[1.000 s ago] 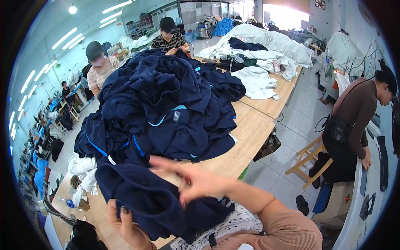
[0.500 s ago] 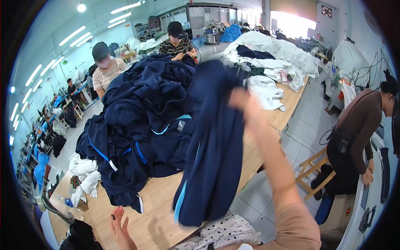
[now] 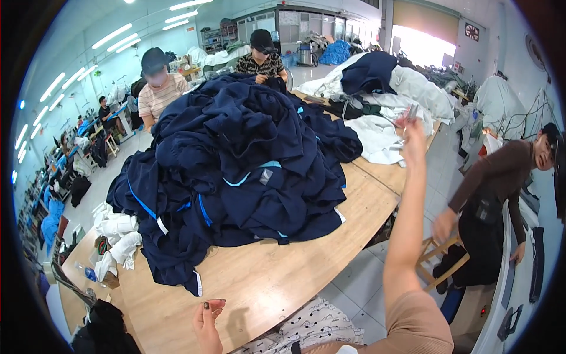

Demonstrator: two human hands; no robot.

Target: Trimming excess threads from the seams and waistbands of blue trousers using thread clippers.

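A large heap of navy garments (image 3: 236,141) with light-blue and bright-blue trim covers much of the wooden table (image 3: 259,277). My right arm reaches out past the heap's right side. At its end my right hand (image 3: 414,138) is raised in front of white cloth, its fingers smeared by motion; whether anything small is in them I cannot make out. Beyond it, a bunched navy garment (image 3: 369,73) lies on the white covered pile. My left hand (image 3: 207,324) hovers low over the table's near edge, fingers loosely bent and apart, holding nothing.
White cloth (image 3: 377,138) lies on the table's far right part. White rolled pieces (image 3: 121,236) and a small bottle (image 3: 87,272) sit at the left. Two people (image 3: 159,88) work behind the heap. At the right a person (image 3: 495,194) in brown stands by a wooden stool (image 3: 442,259).
My right hand has let go of the navy garment it held and moved right. A larger navy bundle now lies on the white pile. My left hand shifted right. The person in brown has turned.
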